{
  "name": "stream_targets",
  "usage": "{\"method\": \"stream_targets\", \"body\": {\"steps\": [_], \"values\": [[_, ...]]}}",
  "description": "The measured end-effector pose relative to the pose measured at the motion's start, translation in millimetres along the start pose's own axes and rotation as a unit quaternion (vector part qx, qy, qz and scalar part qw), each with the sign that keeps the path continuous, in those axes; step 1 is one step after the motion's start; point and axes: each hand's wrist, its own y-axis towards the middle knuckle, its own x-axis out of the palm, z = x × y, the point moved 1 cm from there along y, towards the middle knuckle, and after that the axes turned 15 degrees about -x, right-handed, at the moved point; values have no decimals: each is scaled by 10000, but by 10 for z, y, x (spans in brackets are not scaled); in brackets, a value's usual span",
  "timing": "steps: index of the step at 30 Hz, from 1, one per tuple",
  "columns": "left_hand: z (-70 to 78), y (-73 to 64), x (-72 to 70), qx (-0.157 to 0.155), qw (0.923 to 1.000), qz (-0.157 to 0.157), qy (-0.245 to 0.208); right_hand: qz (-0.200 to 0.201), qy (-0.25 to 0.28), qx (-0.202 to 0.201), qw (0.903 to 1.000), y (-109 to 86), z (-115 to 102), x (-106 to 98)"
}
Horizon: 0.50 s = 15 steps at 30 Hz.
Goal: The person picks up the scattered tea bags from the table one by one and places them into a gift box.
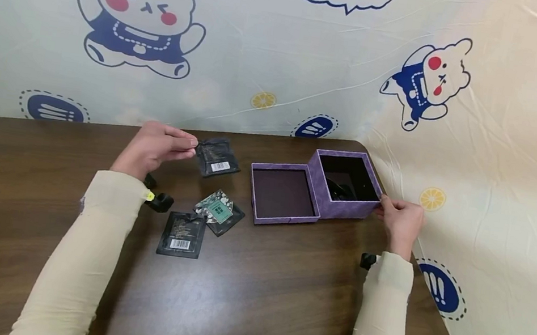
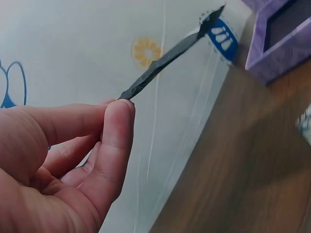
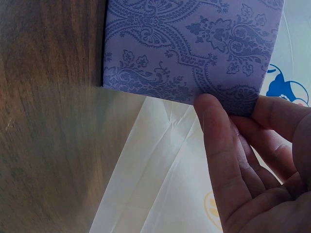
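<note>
My left hand (image 1: 155,148) pinches a flat black sachet (image 1: 218,157) between thumb and fingers at one corner. Its printed side with a white barcode faces up; in the left wrist view the sachet (image 2: 167,59) appears edge-on. A purple patterned box (image 1: 352,210) stands toward the table's right end, its lid (image 1: 282,195) laid back to the left. At the box's right front corner, my right hand (image 1: 401,223) grips the edge, fingers and thumb around the corner in the right wrist view. Dark, partly shadowed contents (image 1: 340,189) lie inside the box.
Another black sachet (image 1: 182,234) lies barcode up in front of the left hand. Beside it, a floral sachet with a green label (image 1: 218,211) overlaps a dark one. The brown table (image 1: 249,302) meets a printed wall sheet (image 1: 244,44) behind and at the right.
</note>
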Motion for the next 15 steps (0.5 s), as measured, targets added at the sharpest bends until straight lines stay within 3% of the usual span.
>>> {"method": "stream_targets", "body": {"steps": [15], "values": [[113,57,595,-64,9981,-438,-421,-55,-13,-72,10000,-6,-18,-2]]}}
